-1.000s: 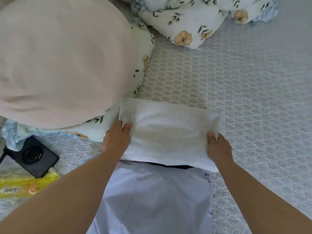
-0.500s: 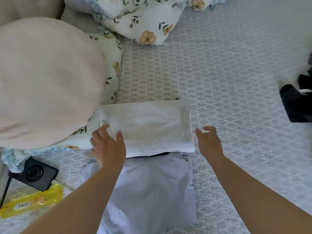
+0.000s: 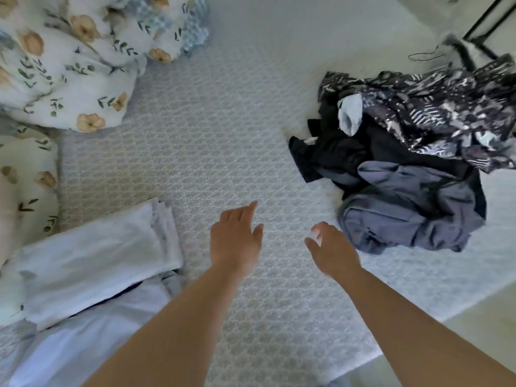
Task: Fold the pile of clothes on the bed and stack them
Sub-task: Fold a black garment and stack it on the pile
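Floral duvet [image 3: 69, 65]: bunched at the bed's far left corner; white, printed with tan flowers and green sprigs, a blue checked edge shown at its far side.
Floral pillow [image 3: 28, 180]: laid along the left edge, just below the duvet, in the same print.
Beige cushion [image 3: 5, 216]: only a sliver seen at the left edge, against the pillow.
Black metal frame [image 3: 485, 20]: seen beyond the bed's far right corner, blurred.

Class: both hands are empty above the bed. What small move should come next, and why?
Probably the right hand reaches on to grip the grey-blue garment, the nearest piece of the unfolded pile. Both it and the left hand are open and hold nothing, and the folded white garment already lies on the stack.
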